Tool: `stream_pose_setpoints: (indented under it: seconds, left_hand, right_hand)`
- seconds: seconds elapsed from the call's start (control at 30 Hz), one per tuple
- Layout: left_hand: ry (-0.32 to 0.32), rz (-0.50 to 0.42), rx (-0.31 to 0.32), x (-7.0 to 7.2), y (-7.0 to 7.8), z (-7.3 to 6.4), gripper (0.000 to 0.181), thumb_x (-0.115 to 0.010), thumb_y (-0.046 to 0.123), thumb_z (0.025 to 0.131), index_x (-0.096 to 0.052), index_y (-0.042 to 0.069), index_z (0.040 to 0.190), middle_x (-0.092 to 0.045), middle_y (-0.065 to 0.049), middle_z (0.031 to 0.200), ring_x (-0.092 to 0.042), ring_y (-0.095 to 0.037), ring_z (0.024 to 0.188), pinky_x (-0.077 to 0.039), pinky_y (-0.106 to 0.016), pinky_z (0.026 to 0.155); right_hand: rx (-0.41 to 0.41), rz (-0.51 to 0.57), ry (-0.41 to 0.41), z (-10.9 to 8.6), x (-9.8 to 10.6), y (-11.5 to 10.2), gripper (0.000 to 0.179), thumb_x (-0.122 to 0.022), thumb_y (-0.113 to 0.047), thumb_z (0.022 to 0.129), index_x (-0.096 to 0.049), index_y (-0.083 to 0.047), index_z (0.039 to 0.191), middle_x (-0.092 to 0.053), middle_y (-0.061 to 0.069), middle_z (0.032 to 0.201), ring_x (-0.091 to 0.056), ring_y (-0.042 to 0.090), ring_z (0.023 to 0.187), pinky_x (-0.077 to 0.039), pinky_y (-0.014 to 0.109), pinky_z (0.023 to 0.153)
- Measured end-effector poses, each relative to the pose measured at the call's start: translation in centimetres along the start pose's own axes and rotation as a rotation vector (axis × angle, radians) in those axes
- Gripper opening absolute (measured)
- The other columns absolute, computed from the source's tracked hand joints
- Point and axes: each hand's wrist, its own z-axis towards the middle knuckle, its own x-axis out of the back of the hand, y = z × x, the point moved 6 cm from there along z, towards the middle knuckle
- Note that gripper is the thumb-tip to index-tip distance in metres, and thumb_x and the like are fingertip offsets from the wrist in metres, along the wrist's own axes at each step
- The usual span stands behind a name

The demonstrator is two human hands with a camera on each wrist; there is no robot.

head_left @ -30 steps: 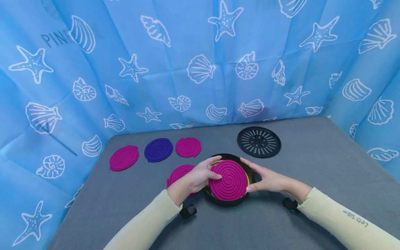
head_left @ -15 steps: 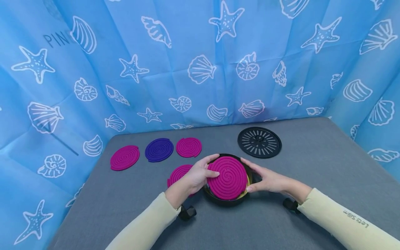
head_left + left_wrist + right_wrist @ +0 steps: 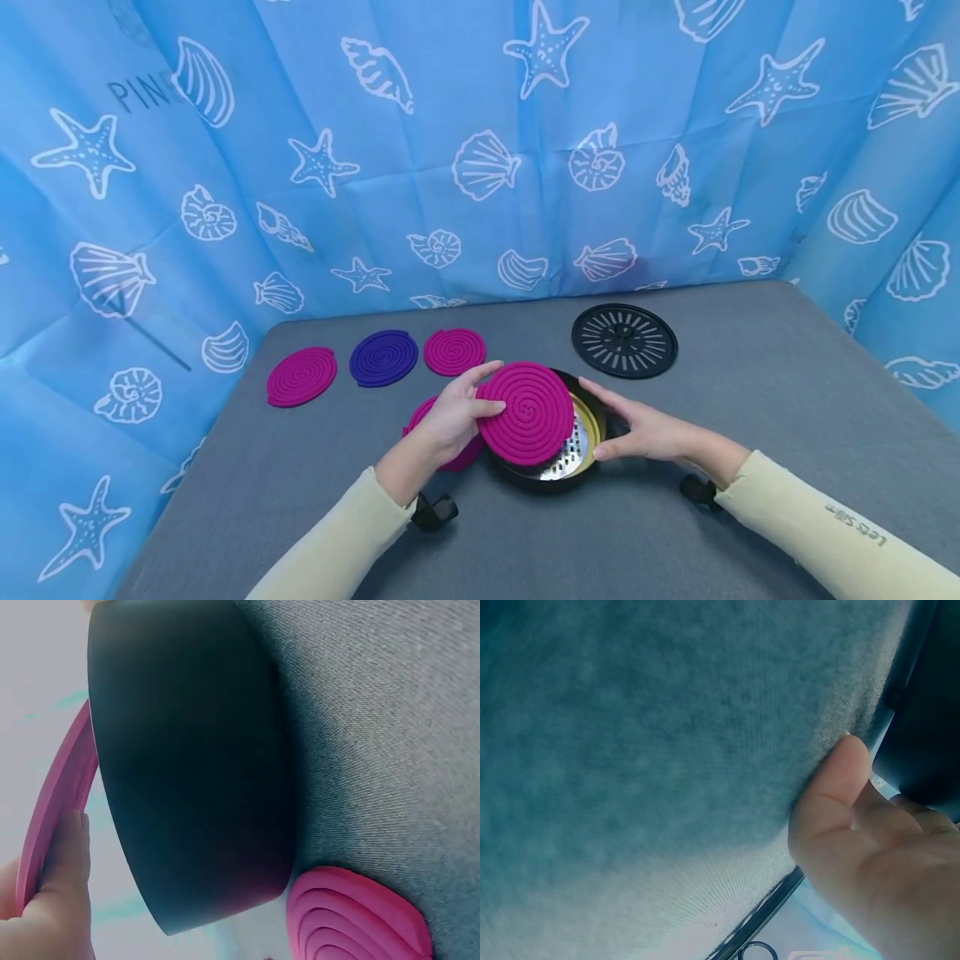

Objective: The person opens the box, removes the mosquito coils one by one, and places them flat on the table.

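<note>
My left hand (image 3: 452,417) pinches a magenta spiral coaster (image 3: 527,414) between thumb and fingers, tilted above the left side of a black round bowl (image 3: 517,482). In the left wrist view, the coaster (image 3: 56,795) stands on edge beside the bowl's wall (image 3: 187,765). Inside the bowl lie a yellow ring (image 3: 594,429) and a shiny metal plate with holes (image 3: 573,450), partly covered by the coaster. My right hand (image 3: 641,429) holds the bowl's right side, thumb and fingers spread along its rim. Another magenta coaster (image 3: 459,461) lies partly hidden behind my left hand.
Farther left on the grey table (image 3: 315,483) lie a magenta coaster (image 3: 302,377), a blue coaster (image 3: 384,358) and one more magenta coaster (image 3: 454,352). A black slotted disc (image 3: 624,341) with a knob lies behind the bowl. A blue shell-print curtain (image 3: 420,167) hangs behind.
My left hand has lifted the magenta coaster up and to the left, uncovering the yellow ring and metal plate in the bowl. The right hand stays in place.
</note>
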Motion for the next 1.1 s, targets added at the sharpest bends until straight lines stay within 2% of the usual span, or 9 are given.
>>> stream_pose_setpoints:
  seconds: [0.17, 0.57, 0.8, 1.1]
  left_hand:
    - [0.014, -0.027, -0.016, 0.5, 0.0, -0.2, 0.062, -0.047, -0.013, 0.093, -0.03, 0.005, 0.15, -0.052, -0.019, 0.136, -0.062, -0.014, 0.105, -0.052, -0.029, 0.09]
    - [0.002, -0.078, -0.045, 0.9, 0.4, -0.8, 0.062, -0.045, -0.015, 0.092, -0.027, 0.0, 0.15, -0.05, -0.023, 0.137, -0.062, -0.015, 0.105, -0.052, -0.031, 0.089]
    - [0.022, -0.098, -0.059, 1.3, 0.6, -1.3, 0.06, -0.045, -0.017, 0.092, -0.029, -0.003, 0.148, -0.048, -0.023, 0.139, -0.061, -0.016, 0.109, -0.051, -0.032, 0.091]
    - [0.056, -0.14, -0.084, 2.2, 1.1, -2.1, 0.062, -0.043, -0.018, 0.091, -0.027, -0.003, 0.149, -0.046, -0.022, 0.141, -0.063, -0.013, 0.106, -0.053, -0.029, 0.087]
  right_hand:
    - [0.0, -0.009, 0.002, 0.0, 0.0, -0.1, 0.096, -0.073, -0.024, 0.087, -0.008, -0.008, 0.157, -0.006, 0.026, 0.158, -0.003, 0.05, 0.142, -0.007, 0.07, 0.107]
    - [-0.005, -0.009, 0.001, 0.2, -0.2, 0.0, 0.096, -0.073, -0.024, 0.088, -0.007, -0.009, 0.157, -0.006, 0.027, 0.158, -0.004, 0.051, 0.141, -0.008, 0.07, 0.107]
    - [-0.008, -0.012, 0.001, 0.2, -0.2, 0.2, 0.096, -0.072, -0.024, 0.088, -0.007, -0.008, 0.157, -0.005, 0.027, 0.158, -0.004, 0.051, 0.142, -0.008, 0.069, 0.108]
    - [-0.027, -0.024, 0.021, -0.1, 0.0, 0.1, 0.096, -0.073, -0.025, 0.087, -0.009, -0.008, 0.157, -0.004, 0.025, 0.159, -0.001, 0.05, 0.142, -0.005, 0.071, 0.107]
